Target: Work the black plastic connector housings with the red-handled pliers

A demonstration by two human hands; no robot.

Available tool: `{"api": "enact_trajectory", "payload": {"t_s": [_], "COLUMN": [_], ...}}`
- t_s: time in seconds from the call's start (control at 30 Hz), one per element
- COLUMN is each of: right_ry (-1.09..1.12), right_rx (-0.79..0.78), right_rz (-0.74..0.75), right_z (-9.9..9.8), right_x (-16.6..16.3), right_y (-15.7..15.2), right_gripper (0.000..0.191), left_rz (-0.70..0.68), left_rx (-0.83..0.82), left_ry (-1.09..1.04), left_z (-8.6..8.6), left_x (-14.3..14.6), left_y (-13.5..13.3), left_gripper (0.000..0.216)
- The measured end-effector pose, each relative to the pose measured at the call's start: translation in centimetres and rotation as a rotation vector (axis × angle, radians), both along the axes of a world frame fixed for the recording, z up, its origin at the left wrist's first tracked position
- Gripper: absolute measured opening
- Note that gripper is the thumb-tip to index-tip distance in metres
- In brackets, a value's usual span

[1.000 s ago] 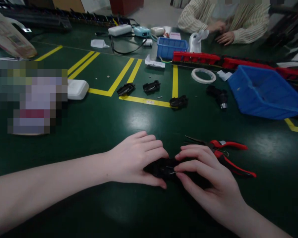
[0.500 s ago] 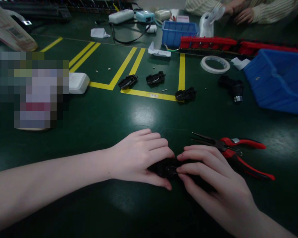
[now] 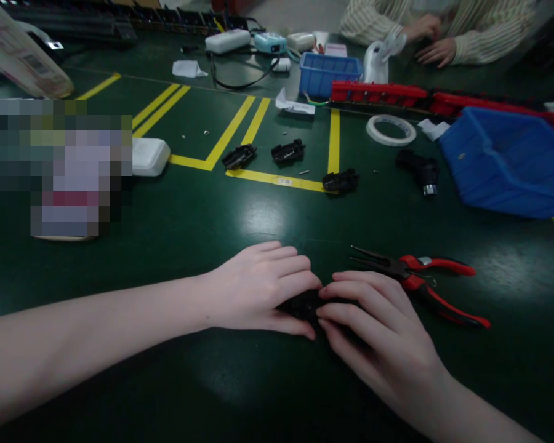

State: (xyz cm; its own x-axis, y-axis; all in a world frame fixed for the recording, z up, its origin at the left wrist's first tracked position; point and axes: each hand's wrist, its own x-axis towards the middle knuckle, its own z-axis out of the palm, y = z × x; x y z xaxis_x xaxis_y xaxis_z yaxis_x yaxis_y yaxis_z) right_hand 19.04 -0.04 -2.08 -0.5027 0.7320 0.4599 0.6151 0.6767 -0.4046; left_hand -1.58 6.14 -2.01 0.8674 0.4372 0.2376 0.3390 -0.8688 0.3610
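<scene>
A small black plastic part (image 3: 300,306) lies low over the green table, mostly covered by my fingers. My left hand (image 3: 270,286) is wrapped over its left side, thumb along the near edge. At its right end, my right hand (image 3: 373,320) pinches with thumb and fingertips; anything smaller between those tips is hidden. Just beyond the right hand rest long-nose pliers (image 3: 404,269) with red and black handles, jaws pointing left and slightly parted.
Three black plastic housings (image 3: 289,151) lie along the yellow tape (image 3: 258,177). To the right are a tape roll (image 3: 391,130), a black fitting with a metal end (image 3: 418,169) and a blue bin (image 3: 508,163). Another person's hands (image 3: 436,49) rest across the table. A white case (image 3: 151,156) sits left.
The view has shifted slightly, so the bin and pliers appear further left. Both hands keep their hold on the black part, with the right hand a little nearer the left.
</scene>
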Motion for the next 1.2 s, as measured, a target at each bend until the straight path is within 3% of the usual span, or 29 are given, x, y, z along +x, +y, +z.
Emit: {"api": "enact_trajectory", "payload": {"t_s": [0.23, 0.43, 0.73, 0.87, 0.97, 1.07, 1.2], "right_ry": [-0.018, -0.02, -0.03, -0.075, -0.093, -0.123, -0.172], "right_rx": [0.047, 0.031, 0.06, 0.079, 0.105, 0.137, 0.171], "right_rz": [-0.024, -0.02, -0.135, -0.259, -0.308, -0.315, -0.334], "right_z": [0.0, 0.2, -0.2, -0.4, -0.6, -0.7, -0.6], "right_x": [0.1, 1.2, 2.0, 2.9, 2.8, 2.3, 2.1], "right_y": [-0.1, 0.2, 0.8, 1.6, 2.0, 1.9, 1.5], "right_gripper": [0.01, 0.03, 0.025, 0.024, 0.022, 0.022, 0.023], "left_rz": [0.028, 0.096, 0.142, 0.038, -0.26, -0.582, -0.578], "left_rx": [-0.017, -0.086, -0.066, 0.135, 0.399, 0.699, 0.898], "left_ry": [0.022, 0.062, 0.047, -0.093, -0.093, -0.049, -0.062], "left_z": [0.0, 0.2, 0.0, 0.6, 1.6, 2.3, 2.1], "left_x": [0.1, 0.1, -0.2, 0.5, 2.9, 6.2, 9.9], "left_y": [-0.1, 0.1, 0.2, -1.1, -3.1, -5.0, -5.9], "left_gripper": [0.041, 0.039, 0.056, 0.051, 0.03, 0.042, 0.053]}}
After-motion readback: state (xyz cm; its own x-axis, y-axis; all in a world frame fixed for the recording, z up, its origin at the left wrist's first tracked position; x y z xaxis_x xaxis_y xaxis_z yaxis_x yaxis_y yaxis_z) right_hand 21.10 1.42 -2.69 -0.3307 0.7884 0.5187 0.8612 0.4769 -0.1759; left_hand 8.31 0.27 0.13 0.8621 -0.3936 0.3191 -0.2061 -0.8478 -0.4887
